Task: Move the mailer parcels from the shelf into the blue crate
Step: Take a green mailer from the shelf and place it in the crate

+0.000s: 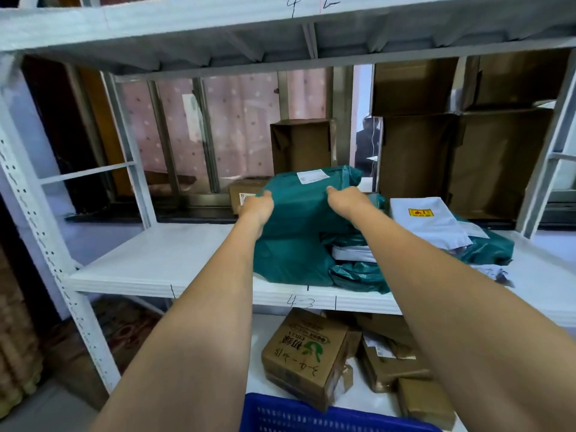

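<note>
Hands [257, 205] [344, 199] gripping green mailer [299, 207], crate [311, 416] seemingly empty

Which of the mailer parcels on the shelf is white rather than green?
The white plastic mailer parcel with the red-and-yellow sticker, lying atop the pile's right side; the others showing are mostly green.

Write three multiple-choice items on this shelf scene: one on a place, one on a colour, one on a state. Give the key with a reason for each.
1. Where is the blue crate?
A. on the top shelf
B. at the bottom edge of the view, below the shelf marked 4-3
C. behind the cardboard boxes

2. What colour is the mailer parcel under both hands?
A. teal green
B. red
C. black

3. What are the hands doing?
A. hanging free
B. resting in the crate
C. left hand and right hand both gripping the parcel

Key: 1 B, the crate's rim shows at the lower edge; 2 A, its plastic is teal green; 3 C, fingers of both hands press into its top.
</note>
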